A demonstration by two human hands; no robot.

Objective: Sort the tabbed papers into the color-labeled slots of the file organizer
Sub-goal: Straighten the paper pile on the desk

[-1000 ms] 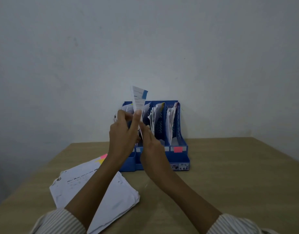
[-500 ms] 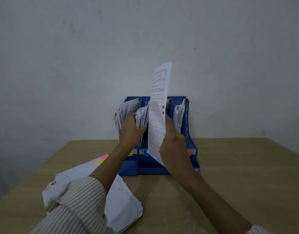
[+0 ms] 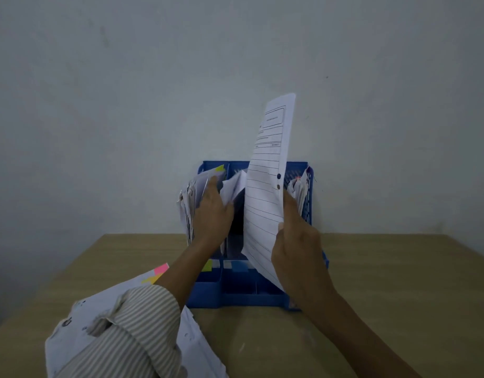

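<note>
Since half a second ago little has shifted; the lined sheet point(image 3: 268, 186) stays raised. At lower left, unsorted papers point(image 3: 112, 301) lie on the tabletop point(image 3: 399, 282). Left hand point(image 3: 212, 214), fingers straight, presses back papers in the file organizer point(image 3: 235, 296). Right hand point(image 3: 298, 241) pinches the sheet's edge at centre frame. Filing seems underway; next, lowering it into the opened slot. A grey wall point(image 3: 99, 105) rises behind.
</note>
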